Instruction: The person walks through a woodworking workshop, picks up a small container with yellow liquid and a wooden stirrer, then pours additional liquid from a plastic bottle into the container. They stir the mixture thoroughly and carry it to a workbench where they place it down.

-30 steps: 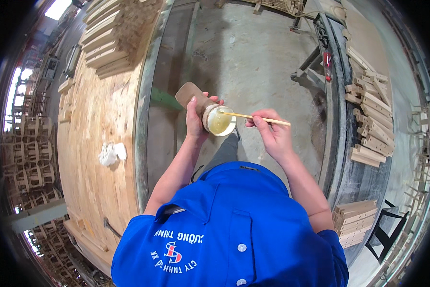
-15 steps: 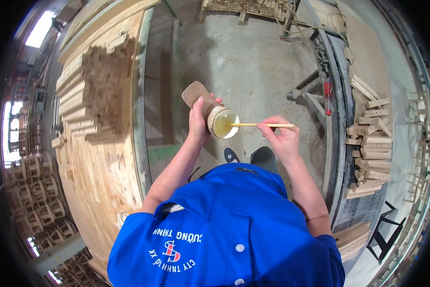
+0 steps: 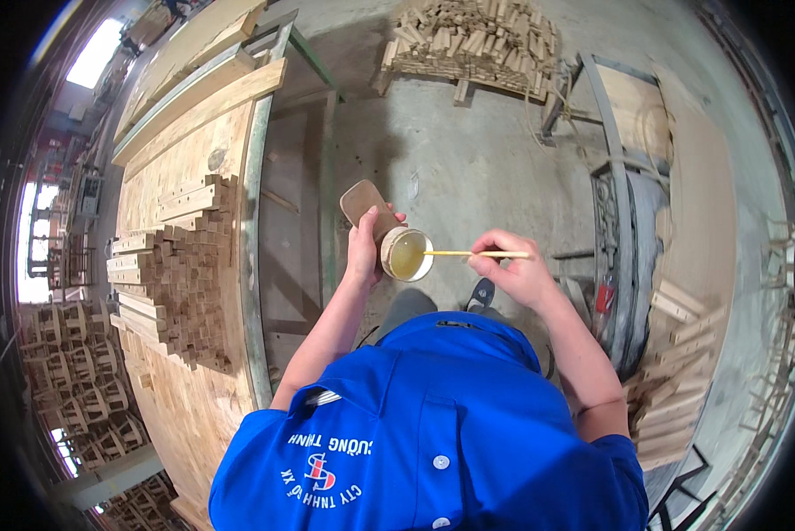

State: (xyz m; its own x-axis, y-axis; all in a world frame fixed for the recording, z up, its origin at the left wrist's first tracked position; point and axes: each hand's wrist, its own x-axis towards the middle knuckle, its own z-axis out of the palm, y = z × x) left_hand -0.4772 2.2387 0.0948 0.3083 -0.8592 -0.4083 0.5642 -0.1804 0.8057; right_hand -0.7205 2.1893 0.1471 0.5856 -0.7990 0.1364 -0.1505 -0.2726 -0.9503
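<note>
My left hand (image 3: 363,248) is closed around a small round cup (image 3: 427,260) and a flat brown piece with rounded corners (image 3: 359,202). Whether these two are joined I cannot tell. Yellowish, cloudy liquid (image 3: 406,257) stands in the cup, and its rim looks crusted. Between thumb and fingers, my right hand (image 3: 514,270) pinches a thin light wooden stick (image 3: 450,254). The stick lies nearly level, its far end inside the cup's mouth at the liquid. Both hands are in front of my body, above the floor.
On the left, a wooden-topped bench (image 3: 176,389) carries stacked wooden bars (image 3: 180,283). Ahead, a pallet (image 3: 468,66) is heaped with short wood pieces. A metal-framed table (image 3: 614,133) stands on the right, with more wooden pieces (image 3: 672,398) lying near it.
I have moved forward: the pallet ahead, the bar stack and the right-hand pieces sit lower in view. My feet have shifted. Both hands keep their holds, the stick still in the cup.
</note>
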